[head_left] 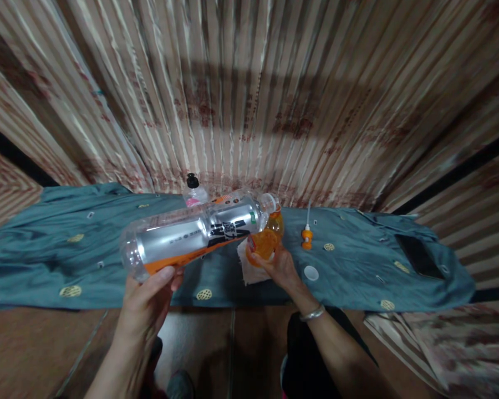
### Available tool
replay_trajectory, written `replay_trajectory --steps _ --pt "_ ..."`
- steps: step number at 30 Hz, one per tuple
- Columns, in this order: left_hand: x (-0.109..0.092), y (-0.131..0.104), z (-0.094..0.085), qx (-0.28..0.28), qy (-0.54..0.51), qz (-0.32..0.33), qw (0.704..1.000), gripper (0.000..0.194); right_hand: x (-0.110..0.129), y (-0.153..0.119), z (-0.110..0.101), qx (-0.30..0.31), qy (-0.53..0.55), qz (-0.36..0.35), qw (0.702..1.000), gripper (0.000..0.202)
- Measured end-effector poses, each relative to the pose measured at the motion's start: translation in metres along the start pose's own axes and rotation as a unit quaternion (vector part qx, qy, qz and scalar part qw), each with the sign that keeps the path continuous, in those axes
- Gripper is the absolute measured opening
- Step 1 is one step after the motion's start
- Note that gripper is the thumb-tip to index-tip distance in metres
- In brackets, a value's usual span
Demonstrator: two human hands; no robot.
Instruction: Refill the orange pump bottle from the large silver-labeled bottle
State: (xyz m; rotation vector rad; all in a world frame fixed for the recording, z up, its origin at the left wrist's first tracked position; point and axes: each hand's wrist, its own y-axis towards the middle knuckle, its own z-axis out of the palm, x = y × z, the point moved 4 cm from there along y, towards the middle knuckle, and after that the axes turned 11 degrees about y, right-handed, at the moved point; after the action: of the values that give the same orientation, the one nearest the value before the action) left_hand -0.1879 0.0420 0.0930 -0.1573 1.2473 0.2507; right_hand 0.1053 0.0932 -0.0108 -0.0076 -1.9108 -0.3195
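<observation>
A large clear bottle (183, 235) with a silver and orange label lies tilted in my left hand (156, 288), which is closed round its base end. Its open mouth points right and meets the top of an orange see-through bottle (268, 244). My right hand (278, 266) has its fingers wrapped round that orange bottle, above a white cloth (249, 271). To the right, an orange pump top (306, 238) with a thin tube and a white round cap (311, 272) rest on the teal cloth.
The teal patterned cloth (108, 249) covers a long narrow surface. A clear bottle with a black cap (194, 191) stands behind the large bottle. A black phone (419, 256) lies at the right. Striped curtains (249, 100) hang behind.
</observation>
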Motion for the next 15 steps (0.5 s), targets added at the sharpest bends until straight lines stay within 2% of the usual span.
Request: replay_trajectory --steps 6,15 --pt "0.0027 0.0029 -0.0006 0.01 0.007 0.007 1.0 0.045 -0.0014 -0.0003 0.0009 -0.001 0.0 -0.007 1.0 0.047" --pt "0.0028 -0.0001 -0.0005 0.008 0.027 0.0 1.0 0.045 -0.0044 0.0002 0.0019 -0.008 -0.028 -0.006 1.0 0.051"
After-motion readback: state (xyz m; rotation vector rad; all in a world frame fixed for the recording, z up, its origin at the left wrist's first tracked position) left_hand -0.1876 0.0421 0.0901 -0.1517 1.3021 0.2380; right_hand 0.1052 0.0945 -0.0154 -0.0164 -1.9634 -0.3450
